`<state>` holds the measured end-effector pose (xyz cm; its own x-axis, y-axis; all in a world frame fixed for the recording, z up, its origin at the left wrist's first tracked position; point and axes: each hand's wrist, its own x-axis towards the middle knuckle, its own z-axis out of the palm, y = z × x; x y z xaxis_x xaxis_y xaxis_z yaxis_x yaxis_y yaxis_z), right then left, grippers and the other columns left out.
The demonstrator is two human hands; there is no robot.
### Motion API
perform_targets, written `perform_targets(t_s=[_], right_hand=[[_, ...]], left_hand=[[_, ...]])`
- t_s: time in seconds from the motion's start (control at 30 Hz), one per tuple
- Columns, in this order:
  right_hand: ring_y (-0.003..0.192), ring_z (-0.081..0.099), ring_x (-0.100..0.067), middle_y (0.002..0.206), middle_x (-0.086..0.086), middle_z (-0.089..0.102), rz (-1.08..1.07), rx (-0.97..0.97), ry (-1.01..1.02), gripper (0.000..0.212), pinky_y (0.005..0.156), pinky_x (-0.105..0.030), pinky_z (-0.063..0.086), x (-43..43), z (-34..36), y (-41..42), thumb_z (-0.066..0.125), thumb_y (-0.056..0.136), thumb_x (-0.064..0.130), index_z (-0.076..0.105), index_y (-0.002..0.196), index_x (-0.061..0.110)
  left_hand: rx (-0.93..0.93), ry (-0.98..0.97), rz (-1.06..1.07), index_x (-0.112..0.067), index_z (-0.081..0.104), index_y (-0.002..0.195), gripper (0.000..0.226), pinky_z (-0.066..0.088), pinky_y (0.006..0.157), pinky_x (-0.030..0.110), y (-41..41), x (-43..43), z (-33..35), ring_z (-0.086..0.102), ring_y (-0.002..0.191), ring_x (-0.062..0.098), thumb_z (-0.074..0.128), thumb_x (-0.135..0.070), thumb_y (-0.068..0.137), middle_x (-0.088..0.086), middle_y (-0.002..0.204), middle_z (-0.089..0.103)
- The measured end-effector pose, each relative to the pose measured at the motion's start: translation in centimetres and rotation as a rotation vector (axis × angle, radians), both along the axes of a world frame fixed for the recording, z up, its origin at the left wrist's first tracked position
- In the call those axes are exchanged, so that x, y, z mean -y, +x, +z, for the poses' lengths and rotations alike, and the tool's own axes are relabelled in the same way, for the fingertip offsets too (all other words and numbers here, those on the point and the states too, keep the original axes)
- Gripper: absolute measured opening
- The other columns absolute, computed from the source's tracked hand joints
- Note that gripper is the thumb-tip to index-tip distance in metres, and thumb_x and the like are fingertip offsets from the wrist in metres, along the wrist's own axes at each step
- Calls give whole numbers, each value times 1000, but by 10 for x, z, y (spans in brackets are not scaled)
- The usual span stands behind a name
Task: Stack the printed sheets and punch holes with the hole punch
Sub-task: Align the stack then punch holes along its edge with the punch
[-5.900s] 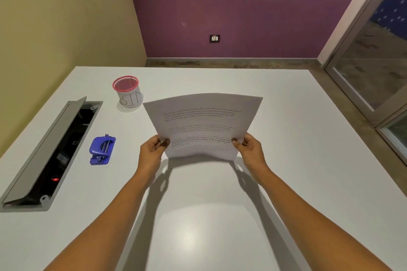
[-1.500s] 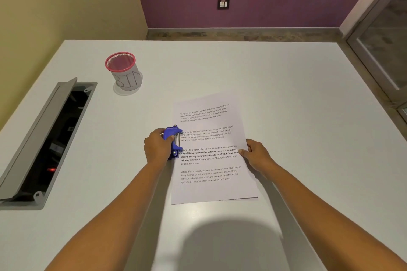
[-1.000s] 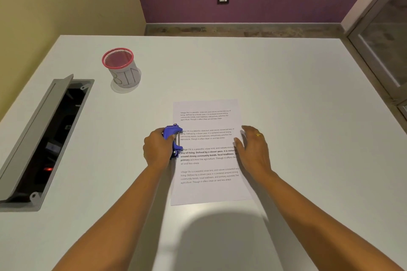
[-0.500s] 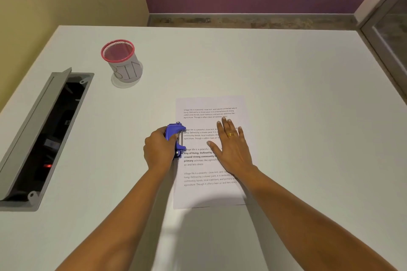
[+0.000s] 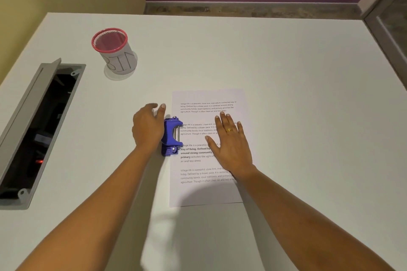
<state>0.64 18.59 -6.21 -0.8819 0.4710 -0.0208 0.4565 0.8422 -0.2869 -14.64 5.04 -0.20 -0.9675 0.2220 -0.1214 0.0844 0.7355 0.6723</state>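
Observation:
The stack of printed sheets (image 5: 209, 191) lies flat on the white table (image 5: 286, 72), squared up, text facing me. A blue hole punch (image 5: 170, 135) sits over the stack's left edge at mid height. My left hand (image 5: 147, 128) is just left of the punch, fingers loosely extended and lifted, its heel close to the punch's back; I cannot tell if it touches. My right hand (image 5: 231, 143) lies flat, fingers spread, pressing on the middle of the sheets.
A red-rimmed mesh cup (image 5: 114, 51) marked BIN stands at the back left. An open grey cable hatch (image 5: 35, 130) is sunk into the table's left side. Walls and a glass door frame the table's far and right sides.
My left hand has released its grip on the punch and opened its fingers. My right hand stays flat on the sheets. The view has tilted slightly downward.

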Motion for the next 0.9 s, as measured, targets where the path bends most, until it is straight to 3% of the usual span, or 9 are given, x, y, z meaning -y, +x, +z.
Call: perform_targets(t_s=[0.1,0.33,0.9], right_hand=[[146,10,-16,157,-4,15,-1,-5,-4,66,117,-34,-1,0,1,0,25,94,52,18,147,14],[146,6,-14,158,-2,11,-1,15,-7,65,117,-33,-4,0,2,-1,23,94,52,15,148,15],[146,11,-16,157,-3,15,-10,-6,3,64,118,-33,-2,2,2,-2,28,94,50,19,147,14]], left_hand=[[-3,-88,-29,-10,47,128,48,27,103,51,-10,-10,-7,28,136,27,35,-43,95,11,137,48],[-28,-305,-109,-18,43,131,49,6,109,63,-18,-19,-22,7,144,25,27,-47,95,6,150,29],[-177,-407,-152,-22,42,130,39,5,106,70,-15,-11,-32,5,144,28,23,-35,98,2,149,30]])
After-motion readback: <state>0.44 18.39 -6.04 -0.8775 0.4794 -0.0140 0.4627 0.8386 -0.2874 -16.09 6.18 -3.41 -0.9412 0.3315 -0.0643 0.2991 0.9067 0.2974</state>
